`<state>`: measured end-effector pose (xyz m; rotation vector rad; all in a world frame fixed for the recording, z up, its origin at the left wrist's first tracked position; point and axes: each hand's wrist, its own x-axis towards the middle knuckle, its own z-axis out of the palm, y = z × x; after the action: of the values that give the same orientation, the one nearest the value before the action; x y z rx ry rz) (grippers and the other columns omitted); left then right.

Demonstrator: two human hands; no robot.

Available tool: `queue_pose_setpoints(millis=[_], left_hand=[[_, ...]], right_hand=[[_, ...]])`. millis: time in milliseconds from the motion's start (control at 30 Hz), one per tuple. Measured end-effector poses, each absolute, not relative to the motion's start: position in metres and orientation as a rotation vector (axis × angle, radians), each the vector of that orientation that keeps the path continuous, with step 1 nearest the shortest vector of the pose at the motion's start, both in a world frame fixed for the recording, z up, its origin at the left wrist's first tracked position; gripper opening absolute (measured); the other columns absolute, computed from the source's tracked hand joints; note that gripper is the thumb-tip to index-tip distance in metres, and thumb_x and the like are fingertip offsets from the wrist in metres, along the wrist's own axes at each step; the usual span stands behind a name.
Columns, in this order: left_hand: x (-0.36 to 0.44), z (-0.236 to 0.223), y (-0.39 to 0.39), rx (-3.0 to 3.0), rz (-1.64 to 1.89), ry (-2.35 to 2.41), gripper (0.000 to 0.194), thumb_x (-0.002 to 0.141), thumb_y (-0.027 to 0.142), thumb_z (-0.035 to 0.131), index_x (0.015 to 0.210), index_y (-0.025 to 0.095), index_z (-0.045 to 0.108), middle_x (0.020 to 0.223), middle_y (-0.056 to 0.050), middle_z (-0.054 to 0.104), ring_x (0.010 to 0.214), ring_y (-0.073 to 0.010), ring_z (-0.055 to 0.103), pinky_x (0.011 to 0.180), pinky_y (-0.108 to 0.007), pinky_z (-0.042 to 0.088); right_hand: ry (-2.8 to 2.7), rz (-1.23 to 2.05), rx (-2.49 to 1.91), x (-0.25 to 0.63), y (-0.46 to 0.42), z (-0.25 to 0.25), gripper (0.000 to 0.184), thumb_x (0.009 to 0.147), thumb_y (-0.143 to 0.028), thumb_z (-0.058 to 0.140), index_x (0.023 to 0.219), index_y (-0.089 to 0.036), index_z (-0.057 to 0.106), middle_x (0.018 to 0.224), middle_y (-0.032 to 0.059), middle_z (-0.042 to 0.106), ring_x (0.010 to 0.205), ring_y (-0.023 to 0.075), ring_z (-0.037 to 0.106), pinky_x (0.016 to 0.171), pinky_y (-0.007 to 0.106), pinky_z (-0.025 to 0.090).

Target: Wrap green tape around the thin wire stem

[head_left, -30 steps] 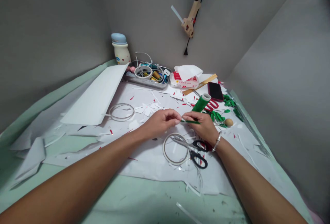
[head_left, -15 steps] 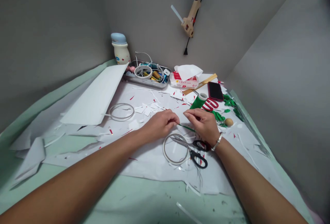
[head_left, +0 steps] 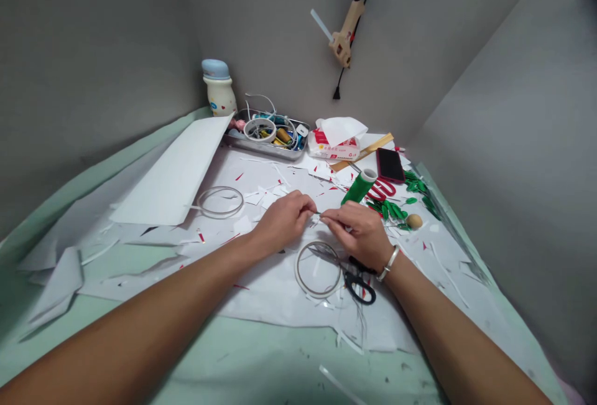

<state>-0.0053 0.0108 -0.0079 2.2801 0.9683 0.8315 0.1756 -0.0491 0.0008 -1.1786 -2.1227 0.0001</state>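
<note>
My left hand (head_left: 284,221) and my right hand (head_left: 359,234) meet above a white paper sheet (head_left: 275,293), their fingertips pinching a thin green-wrapped stem (head_left: 319,213). Most of the stem is hidden in my fingers. A roll of green floral tape (head_left: 359,186) stands just beyond my right hand. Below that hand lie black-handled scissors (head_left: 360,288), their upper handle partly covered. A transparent tape ring (head_left: 298,274) sits under the scissors' blades, close to both hands.
Paper scraps and red bits litter the sheet. Green paper leaves (head_left: 392,210), a red paper shape (head_left: 381,190) and a wooden ball (head_left: 413,221) lie to the right. A phone (head_left: 390,165), tissue pack (head_left: 333,147) and metal tray (head_left: 265,144) stand beyond.
My hands have drawn closer together, with my right hand moving left and covering more of the scissors. Less of the green stem shows between my fingers.
</note>
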Motion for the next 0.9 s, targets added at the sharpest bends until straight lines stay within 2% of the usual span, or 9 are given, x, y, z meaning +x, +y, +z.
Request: queue_pose_setpoints(millis=[200, 300, 433, 600, 733, 833, 900], left_hand=[[-0.004, 0.002, 0.003, 2.162, 0.685, 0.690, 0.013, 0.080, 0.018, 0.051, 0.083, 0.018, 0.064, 0.084, -0.001, 0.062, 0.079, -0.0137, 0.056, 0.075, -0.027, 0.042], [-0.003, 0.005, 0.004, 1.872, 0.729, 0.727, 0.014, 0.081, 0.024, 0.052, 0.087, 0.016, 0.062, 0.076, 0.000, 0.061, 0.068, -0.0115, 0.054, 0.065, -0.024, 0.042], [-0.004, 0.001, 0.011, 1.760, 0.872, 0.925, 0.016, 0.081, 0.027, 0.053, 0.089, 0.015, 0.061, 0.077, -0.001, 0.062, 0.064, -0.0114, 0.053, 0.061, -0.024, 0.042], [-0.005, -0.009, 0.014, 2.176, 0.872, 1.061, 0.014, 0.079, 0.016, 0.051, 0.082, 0.017, 0.064, 0.084, -0.003, 0.062, 0.079, -0.0160, 0.056, 0.072, -0.029, 0.042], [-0.005, -0.007, 0.008, 2.333, 0.742, 0.836, 0.016, 0.080, 0.015, 0.050, 0.084, 0.018, 0.065, 0.083, -0.002, 0.061, 0.080, -0.0153, 0.056, 0.075, -0.028, 0.042], [-0.003, 0.000, 0.005, 2.190, 0.703, 0.696, 0.013, 0.079, 0.016, 0.052, 0.083, 0.018, 0.065, 0.083, -0.001, 0.062, 0.079, -0.0134, 0.056, 0.075, -0.026, 0.042], [-0.003, 0.004, 0.005, 2.012, 0.722, 0.695, 0.012, 0.080, 0.020, 0.053, 0.085, 0.017, 0.064, 0.080, 0.000, 0.061, 0.072, -0.0115, 0.054, 0.069, -0.024, 0.042]], right_hand=[[-1.769, 0.252, -1.329, 0.196, -0.036, -0.009, 0.018, 0.085, -0.029, 0.057, 0.084, -0.019, 0.071, 0.080, 0.0028, 0.072, 0.068, 0.0142, 0.062, 0.063, 0.025, 0.047], [-1.852, 0.353, -1.352, 0.194, -0.036, -0.015, 0.018, 0.085, -0.028, 0.055, 0.085, -0.020, 0.072, 0.082, 0.0023, 0.072, 0.070, 0.0148, 0.064, 0.063, 0.024, 0.047], [-2.146, 0.228, -1.251, 0.178, -0.045, -0.013, 0.017, 0.085, -0.022, 0.055, 0.086, -0.022, 0.072, 0.079, 0.0021, 0.071, 0.073, 0.0149, 0.062, 0.069, 0.026, 0.046], [-2.188, -0.004, -1.157, 0.169, -0.051, -0.001, 0.017, 0.086, -0.023, 0.054, 0.086, -0.019, 0.071, 0.067, 0.0027, 0.066, 0.064, 0.0144, 0.054, 0.065, 0.027, 0.042], [-1.926, 0.092, -1.236, 0.183, -0.045, 0.001, 0.018, 0.087, -0.025, 0.055, 0.085, -0.019, 0.071, 0.076, 0.0031, 0.070, 0.067, 0.0137, 0.058, 0.066, 0.026, 0.045], [-1.723, 0.236, -1.343, 0.195, -0.038, -0.005, 0.019, 0.085, -0.030, 0.057, 0.085, -0.019, 0.072, 0.084, 0.0033, 0.072, 0.072, 0.0154, 0.063, 0.067, 0.026, 0.047], [-1.734, 0.323, -1.388, 0.197, -0.036, -0.010, 0.019, 0.085, -0.031, 0.057, 0.086, -0.019, 0.072, 0.084, 0.0027, 0.073, 0.073, 0.0161, 0.064, 0.067, 0.025, 0.048]])
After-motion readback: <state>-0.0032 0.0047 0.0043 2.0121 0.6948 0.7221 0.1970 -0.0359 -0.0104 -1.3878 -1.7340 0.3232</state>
